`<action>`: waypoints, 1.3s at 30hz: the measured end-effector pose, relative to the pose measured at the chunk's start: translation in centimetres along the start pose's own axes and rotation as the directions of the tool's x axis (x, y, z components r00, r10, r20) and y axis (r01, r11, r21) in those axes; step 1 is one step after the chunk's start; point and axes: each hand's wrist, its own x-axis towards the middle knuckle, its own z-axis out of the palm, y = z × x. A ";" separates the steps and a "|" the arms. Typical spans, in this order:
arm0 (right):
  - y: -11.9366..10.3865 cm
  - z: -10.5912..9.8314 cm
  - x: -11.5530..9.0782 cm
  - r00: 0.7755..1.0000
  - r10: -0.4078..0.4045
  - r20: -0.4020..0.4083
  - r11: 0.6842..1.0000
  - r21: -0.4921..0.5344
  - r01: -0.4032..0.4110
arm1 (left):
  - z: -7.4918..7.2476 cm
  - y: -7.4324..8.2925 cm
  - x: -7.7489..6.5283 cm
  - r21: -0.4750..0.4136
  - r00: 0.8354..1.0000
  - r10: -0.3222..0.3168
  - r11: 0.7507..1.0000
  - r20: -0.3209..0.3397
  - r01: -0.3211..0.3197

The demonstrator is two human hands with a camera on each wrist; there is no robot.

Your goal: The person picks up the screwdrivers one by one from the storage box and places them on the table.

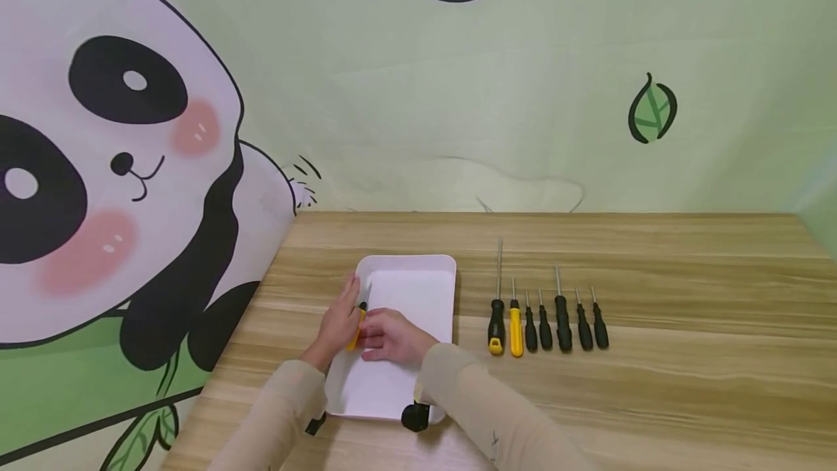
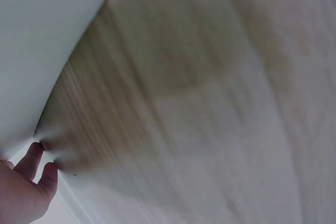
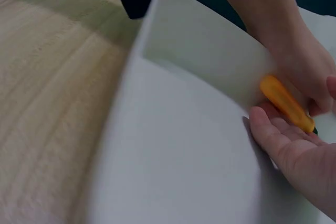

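A screwdriver (image 1: 355, 336) with a yellow handle, black collar and metal shaft lies along the left inside wall of a white rectangular tray (image 1: 408, 262). My right hand (image 1: 395, 338) reaches into the tray and grips the handle with its fingers. In the right wrist view the yellow handle (image 3: 283, 100) crosses in front of the right hand's (image 3: 296, 161) fingers; its tip end is hidden. My left hand (image 1: 338, 325) rests against the tray's left rim, fingers stretched along it. The left hand (image 2: 29, 190) shows at a corner of the left wrist view.
Right of the tray lies a row of several screwdrivers: a long black-and-yellow one (image 1: 497, 329), a yellow one (image 1: 516, 329) and black-handled ones such as this thick one (image 1: 563, 322). Their shafts point to the back of the wooden table (image 1: 686, 384). A printed panda cloth (image 1: 392, 107) hangs behind.
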 end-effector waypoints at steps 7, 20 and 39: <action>0.5 0.9 -0.2 1.000 0.010 -0.018 0.998 -0.054 -0.011 | -0.1 0.0 -0.1 -0.017 1.000 0.007 1.000 0.001 -0.007; 0.8 1.3 -0.1 0.997 -0.001 -0.083 0.999 -0.049 -0.003 | -0.1 0.1 0.0 -0.003 1.000 -0.009 1.000 0.012 0.009; 1.1 1.4 0.0 0.981 -0.021 -0.194 1.000 0.010 0.024 | -0.1 0.0 0.1 -0.002 0.997 -0.052 0.999 0.055 0.052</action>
